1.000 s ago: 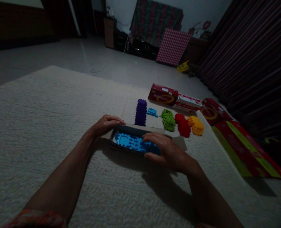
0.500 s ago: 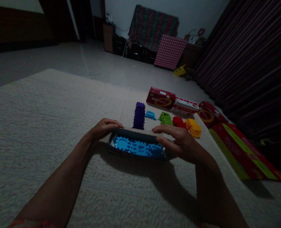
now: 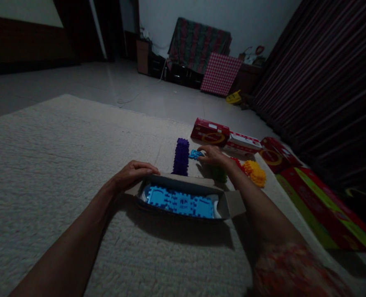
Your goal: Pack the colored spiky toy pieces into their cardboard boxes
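Reaching past the open box (image 3: 189, 184), the right hand (image 3: 212, 156) has its thumb and fingertips at the small blue pile (image 3: 194, 154) beyond the box's far edge; whether they are clamped on a piece I cannot tell. The left hand (image 3: 132, 174) rests on the box's far left corner, fingers close together; whether it pinches the cardboard cannot be told. Inside the box, blue pieces (image 3: 180, 202) lie in a row with whitish wrapping (image 3: 216, 211) at the right end. Just left of the small blue pile is the purple stack (image 3: 181, 156); near the right forearm (image 3: 257, 198), partly hidden by it, are green pieces (image 3: 220, 175) and red pieces (image 3: 236, 162), then yellow pieces (image 3: 255, 173). Farther out, 2 cartons (image 3: 210, 132) sit end to end by the edge of the pale mat (image 3: 77, 136).
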Demonstrator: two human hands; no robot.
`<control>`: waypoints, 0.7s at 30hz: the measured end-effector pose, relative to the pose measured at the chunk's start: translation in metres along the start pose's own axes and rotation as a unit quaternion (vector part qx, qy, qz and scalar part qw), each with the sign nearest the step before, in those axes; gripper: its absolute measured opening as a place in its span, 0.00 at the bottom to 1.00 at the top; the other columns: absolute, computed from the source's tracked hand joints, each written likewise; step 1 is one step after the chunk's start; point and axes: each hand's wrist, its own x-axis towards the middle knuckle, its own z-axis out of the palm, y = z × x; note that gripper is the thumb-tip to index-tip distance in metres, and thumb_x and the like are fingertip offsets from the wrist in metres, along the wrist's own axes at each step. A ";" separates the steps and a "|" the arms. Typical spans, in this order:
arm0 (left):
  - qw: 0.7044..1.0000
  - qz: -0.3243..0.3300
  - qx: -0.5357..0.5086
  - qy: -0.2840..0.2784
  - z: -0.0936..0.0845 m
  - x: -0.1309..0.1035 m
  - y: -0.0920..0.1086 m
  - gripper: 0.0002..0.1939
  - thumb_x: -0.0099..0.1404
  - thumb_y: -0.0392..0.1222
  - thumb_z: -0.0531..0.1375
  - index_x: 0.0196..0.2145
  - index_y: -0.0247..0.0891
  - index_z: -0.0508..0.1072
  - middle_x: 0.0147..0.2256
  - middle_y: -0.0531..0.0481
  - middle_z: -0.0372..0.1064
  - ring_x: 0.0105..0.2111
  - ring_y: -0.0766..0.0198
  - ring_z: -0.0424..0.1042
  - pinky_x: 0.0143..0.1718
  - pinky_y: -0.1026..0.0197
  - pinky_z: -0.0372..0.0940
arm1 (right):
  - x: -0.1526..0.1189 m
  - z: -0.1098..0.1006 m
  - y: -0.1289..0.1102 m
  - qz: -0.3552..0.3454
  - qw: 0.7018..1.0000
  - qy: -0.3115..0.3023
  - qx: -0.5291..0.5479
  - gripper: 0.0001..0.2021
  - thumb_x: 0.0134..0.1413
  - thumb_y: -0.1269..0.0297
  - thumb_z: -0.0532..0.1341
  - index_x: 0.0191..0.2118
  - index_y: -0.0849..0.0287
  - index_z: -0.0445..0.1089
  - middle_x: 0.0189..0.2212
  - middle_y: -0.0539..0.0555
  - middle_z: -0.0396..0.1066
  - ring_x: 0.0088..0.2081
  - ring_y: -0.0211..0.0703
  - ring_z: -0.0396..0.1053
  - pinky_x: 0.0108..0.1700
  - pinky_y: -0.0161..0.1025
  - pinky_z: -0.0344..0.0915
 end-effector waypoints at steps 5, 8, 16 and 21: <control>1.000 0.000 0.002 0.004 0.001 0.000 0.001 0.08 0.55 0.44 0.66 0.30 0.41 0.84 0.35 0.44 0.81 0.40 0.55 0.77 0.48 0.52 0.69 | 0.015 0.008 0.006 0.003 1.000 -0.014 -0.007 0.19 0.60 0.53 0.61 0.51 0.59 0.77 0.47 0.61 0.78 0.49 0.55 0.74 0.50 0.43 0.62; 1.000 -0.001 0.001 0.011 0.001 0.000 0.001 0.08 0.55 0.45 0.67 0.30 0.40 0.84 0.35 0.43 0.82 0.40 0.54 0.77 0.48 0.52 0.68 | 0.018 0.012 0.008 0.009 1.000 -0.011 -0.003 0.18 0.60 0.54 0.61 0.49 0.59 0.78 0.46 0.61 0.79 0.49 0.56 0.74 0.50 0.44 0.62; 1.000 0.004 0.018 0.010 0.000 -0.001 -0.001 0.09 0.56 0.45 0.66 0.31 0.40 0.84 0.36 0.44 0.81 0.40 0.54 0.77 0.47 0.52 0.69 | 0.018 0.010 0.007 0.008 1.000 0.009 0.000 0.17 0.57 0.56 0.64 0.50 0.59 0.77 0.47 0.60 0.79 0.50 0.57 0.73 0.53 0.48 0.64; 1.000 -0.003 0.016 0.010 0.000 -0.001 0.001 0.09 0.56 0.45 0.66 0.30 0.40 0.84 0.36 0.44 0.81 0.40 0.55 0.77 0.47 0.52 0.68 | 0.001 0.001 0.015 -0.007 0.993 0.102 0.059 0.15 0.57 0.58 0.64 0.49 0.57 0.75 0.47 0.61 0.77 0.48 0.57 0.74 0.53 0.52 0.68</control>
